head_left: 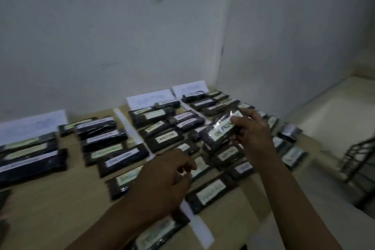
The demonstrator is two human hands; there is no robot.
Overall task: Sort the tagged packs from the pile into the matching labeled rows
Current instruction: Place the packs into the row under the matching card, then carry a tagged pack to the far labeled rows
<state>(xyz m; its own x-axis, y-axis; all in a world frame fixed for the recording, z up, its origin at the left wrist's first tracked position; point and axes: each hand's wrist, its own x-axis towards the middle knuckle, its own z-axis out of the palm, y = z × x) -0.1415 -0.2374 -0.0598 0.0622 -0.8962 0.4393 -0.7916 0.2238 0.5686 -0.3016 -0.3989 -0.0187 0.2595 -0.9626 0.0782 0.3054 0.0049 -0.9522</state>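
The dark flat pack lifted above the pale wood-look bench wears glossy clear plastic film that catches the light; its white tag looks like matt paper. The bench top is smooth and matt. At the bench's far edge stand white paper sheets, white tape strips cross it, and behind it the pale painted wall is matt and scuffed.
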